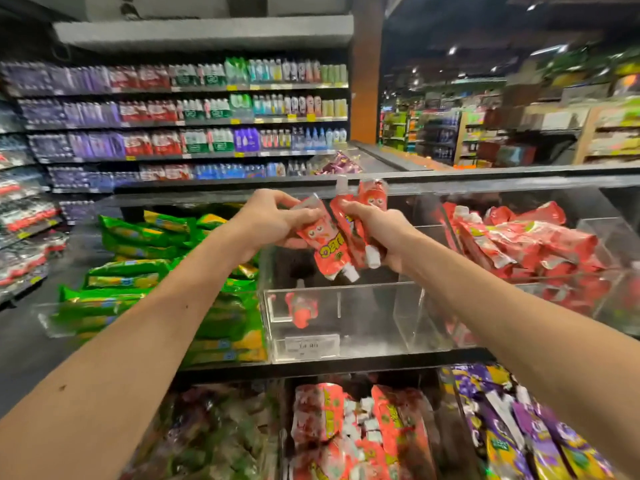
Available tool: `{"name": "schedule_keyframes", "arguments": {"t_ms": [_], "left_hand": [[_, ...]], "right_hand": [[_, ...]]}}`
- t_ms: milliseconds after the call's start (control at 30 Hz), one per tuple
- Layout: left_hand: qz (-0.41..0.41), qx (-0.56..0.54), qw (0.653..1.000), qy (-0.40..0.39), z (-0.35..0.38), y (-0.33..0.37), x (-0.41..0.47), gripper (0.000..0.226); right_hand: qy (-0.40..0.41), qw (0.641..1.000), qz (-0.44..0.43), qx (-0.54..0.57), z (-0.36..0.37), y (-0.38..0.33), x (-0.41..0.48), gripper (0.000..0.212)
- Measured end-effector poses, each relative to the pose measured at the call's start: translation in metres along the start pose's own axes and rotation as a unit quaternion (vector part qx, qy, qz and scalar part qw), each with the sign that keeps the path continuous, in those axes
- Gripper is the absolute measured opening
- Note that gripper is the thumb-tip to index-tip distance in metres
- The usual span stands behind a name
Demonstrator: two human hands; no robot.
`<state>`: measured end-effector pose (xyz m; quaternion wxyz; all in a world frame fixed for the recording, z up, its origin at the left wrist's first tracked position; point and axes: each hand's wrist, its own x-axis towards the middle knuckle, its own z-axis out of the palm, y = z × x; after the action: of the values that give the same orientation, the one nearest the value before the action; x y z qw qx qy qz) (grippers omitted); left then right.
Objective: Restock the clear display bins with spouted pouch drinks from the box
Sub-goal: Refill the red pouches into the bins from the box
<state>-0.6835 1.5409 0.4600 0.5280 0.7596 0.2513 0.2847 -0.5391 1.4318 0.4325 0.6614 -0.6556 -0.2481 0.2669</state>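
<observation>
Two bare hands met at the centre of the frame above the clear middle bin (346, 327) of a supermarket display, both holding red spouted drinks. The left hand (273, 220) pinched a single red pouch (320, 245) between thumb and curled fingers, with its white spout pointing down. The right hand (377, 233), fingers wrapped tight, gripped a bundle of red pouches (356, 216), some spout-up and some spout-down. All of them hung just over the bin's open top and were not yet in it. On this evidence the restocking looked partway along. The middle bin held what appeared to be one lone pouch (299, 311) low behind its front wall and had most of its room left to fill. By contrast, the green pouches (156, 271) at centre left and the heaped red pouches (519, 240) at centre right filled their bins. Along the bottom edge of the frame, the lower bins showed more red stock (346, 427) and purple pouches (519, 441). The supply box was out of view. Yellow lettering on the single red pouch ran upside down and was too blurred to read. The white price label (311, 345) on the middle bin's front carried digits that could not be made out with certainty. The shelves of bottled drinks (190, 109) at upper left were likewise too blurred for any brand to be read.
</observation>
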Motion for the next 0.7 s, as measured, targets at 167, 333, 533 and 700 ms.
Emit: {"name": "schedule_keyframes", "arguments": {"t_ms": [167,333,533,700], "left_hand": [[-0.066,0.108,0.990,-0.059,0.009,-0.014,0.032,0.033],[-0.036,0.451,0.887,-0.098,0.023,-0.026,0.054,0.028],[0.056,0.493,0.865,-0.076,0.033,-0.048,0.067,0.038],[0.044,0.438,0.884,-0.158,0.036,-0.062,0.071,0.045]], "right_hand": [[0.084,0.972,-0.045,-0.214,0.004,0.014,0.028,0.059],[0.106,0.870,-0.130,-0.464,0.002,0.034,0.032,0.064],[0.102,0.855,-0.149,-0.486,-0.003,0.038,0.033,0.045],[0.100,0.850,-0.151,-0.495,-0.004,0.042,0.035,0.042]]}}
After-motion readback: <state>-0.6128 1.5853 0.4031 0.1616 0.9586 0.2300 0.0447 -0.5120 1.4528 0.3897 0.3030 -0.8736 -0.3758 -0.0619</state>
